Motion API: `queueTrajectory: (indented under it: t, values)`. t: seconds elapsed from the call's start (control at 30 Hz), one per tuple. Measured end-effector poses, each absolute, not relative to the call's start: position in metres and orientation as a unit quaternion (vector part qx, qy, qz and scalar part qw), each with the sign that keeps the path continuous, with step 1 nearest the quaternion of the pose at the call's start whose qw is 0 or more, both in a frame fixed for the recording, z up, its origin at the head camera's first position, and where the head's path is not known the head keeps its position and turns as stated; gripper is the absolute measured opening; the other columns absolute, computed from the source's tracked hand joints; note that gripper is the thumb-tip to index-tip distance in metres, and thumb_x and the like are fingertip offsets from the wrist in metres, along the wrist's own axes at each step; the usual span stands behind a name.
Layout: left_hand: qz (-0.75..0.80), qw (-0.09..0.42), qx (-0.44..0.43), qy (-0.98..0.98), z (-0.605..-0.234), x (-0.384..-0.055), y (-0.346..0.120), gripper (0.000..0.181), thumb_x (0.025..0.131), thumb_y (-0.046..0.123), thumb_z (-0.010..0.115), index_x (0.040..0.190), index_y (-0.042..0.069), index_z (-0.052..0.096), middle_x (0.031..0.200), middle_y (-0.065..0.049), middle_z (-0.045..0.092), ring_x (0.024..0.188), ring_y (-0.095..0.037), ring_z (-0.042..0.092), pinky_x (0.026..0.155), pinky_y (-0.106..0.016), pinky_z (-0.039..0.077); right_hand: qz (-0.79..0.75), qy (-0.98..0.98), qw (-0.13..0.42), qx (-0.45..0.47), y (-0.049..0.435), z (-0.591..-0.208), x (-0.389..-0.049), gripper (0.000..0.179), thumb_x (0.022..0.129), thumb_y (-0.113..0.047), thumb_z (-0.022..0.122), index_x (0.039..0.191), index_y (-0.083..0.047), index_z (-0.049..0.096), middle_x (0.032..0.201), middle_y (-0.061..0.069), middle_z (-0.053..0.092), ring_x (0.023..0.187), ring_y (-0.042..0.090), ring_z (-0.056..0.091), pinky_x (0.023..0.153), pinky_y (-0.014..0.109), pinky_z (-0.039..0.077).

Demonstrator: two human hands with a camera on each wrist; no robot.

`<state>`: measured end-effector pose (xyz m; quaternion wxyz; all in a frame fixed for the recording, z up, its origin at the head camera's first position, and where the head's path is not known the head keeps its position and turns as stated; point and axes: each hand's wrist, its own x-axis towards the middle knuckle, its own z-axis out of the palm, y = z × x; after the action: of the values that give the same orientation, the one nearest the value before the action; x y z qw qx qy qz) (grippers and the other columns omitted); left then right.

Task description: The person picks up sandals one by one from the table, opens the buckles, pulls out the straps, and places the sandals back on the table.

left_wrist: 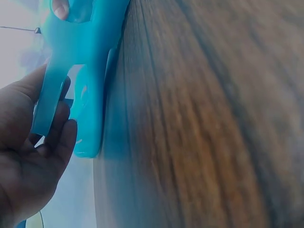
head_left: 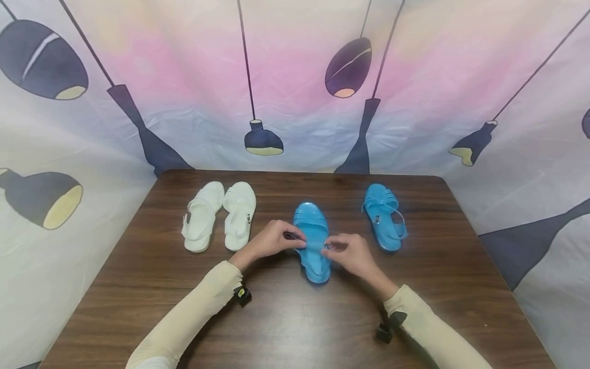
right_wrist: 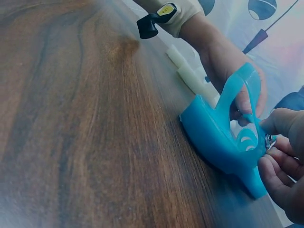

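Note:
A translucent blue sandal (head_left: 316, 266) lies sole down on the table in front of me, toe pointing away. My left hand (head_left: 271, 240) is at its left side, thumb and fingers pinching the ankle strap (left_wrist: 49, 105). On the other side my right hand (head_left: 354, 253) pinches the strap by its small metal buckle (right_wrist: 270, 141). In the right wrist view the heel strap (right_wrist: 231, 91) stands up in a loop above the heel. The fingertips of both hands partly cover the strap's ends.
The brown wooden table (head_left: 276, 328) carries a second blue sandal (head_left: 385, 220) at the right. At the back left stand two white sandals, one (head_left: 201, 218) beside the other (head_left: 239, 215). A cloth backdrop (head_left: 299, 66) printed with lamps surrounds the table's far side.

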<state>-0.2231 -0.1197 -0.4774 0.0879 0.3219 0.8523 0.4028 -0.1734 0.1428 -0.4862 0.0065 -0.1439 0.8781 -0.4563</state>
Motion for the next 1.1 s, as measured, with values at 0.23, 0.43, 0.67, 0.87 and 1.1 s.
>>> queueTrajectory:
  t: [0.23,0.43,0.67,0.87,1.1]
  values:
    - [0.41,0.091,0.31,0.853,-0.476,-0.224,-0.122,0.015,0.093,0.029,0.077,0.103,0.018,0.08,0.095,0.014,0.076,0.089,-0.003,0.069,0.08,-0.026,0.057,-0.459,0.879,0.01,-0.129,0.142,-0.483,-0.172,0.019,0.084,-0.022,0.086,0.101,-0.016,0.08,0.085,-0.005,0.071,0.078,0.012,0.065,0.068,0.028,0.058]
    - [0.419,0.089,0.316,0.846,-0.473,-0.224,-0.123,0.016,0.094,0.027,0.077,0.104,0.015,0.081,0.094,0.013,0.076,0.089,-0.003,0.07,0.08,-0.026,0.058,-0.459,0.88,0.01,-0.122,0.143,-0.485,-0.172,0.021,0.084,-0.024,0.086,0.103,-0.016,0.08,0.087,-0.005,0.072,0.079,0.012,0.066,0.069,0.026,0.058]
    - [0.431,0.064,0.295,0.85,-0.473,-0.227,-0.128,0.018,0.094,0.029,0.076,0.105,0.015,0.08,0.095,0.01,0.077,0.086,-0.007,0.07,0.079,-0.026,0.059,-0.465,0.878,0.002,-0.115,0.144,-0.486,-0.171,0.023,0.083,-0.026,0.087,0.103,-0.016,0.08,0.087,-0.004,0.073,0.079,0.013,0.066,0.069,0.028,0.058]
    - [0.42,0.027,0.269,0.866,-0.471,-0.229,-0.124,0.018,0.095,0.03,0.076,0.105,0.016,0.08,0.1,0.006,0.077,0.092,-0.009,0.07,0.083,-0.03,0.059,-0.475,0.873,0.002,-0.107,0.143,-0.487,-0.171,0.027,0.082,-0.026,0.088,0.105,-0.014,0.08,0.09,-0.002,0.075,0.08,0.013,0.069,0.073,0.03,0.061]
    - [0.418,0.004,0.26,0.87,-0.469,-0.235,-0.107,0.018,0.095,0.027,0.075,0.104,0.013,0.08,0.101,0.003,0.077,0.095,-0.01,0.07,0.084,-0.031,0.059,-0.491,0.864,0.015,-0.112,0.143,-0.49,-0.171,0.03,0.084,-0.031,0.086,0.107,-0.012,0.079,0.091,-0.001,0.076,0.081,0.012,0.072,0.074,0.031,0.061]
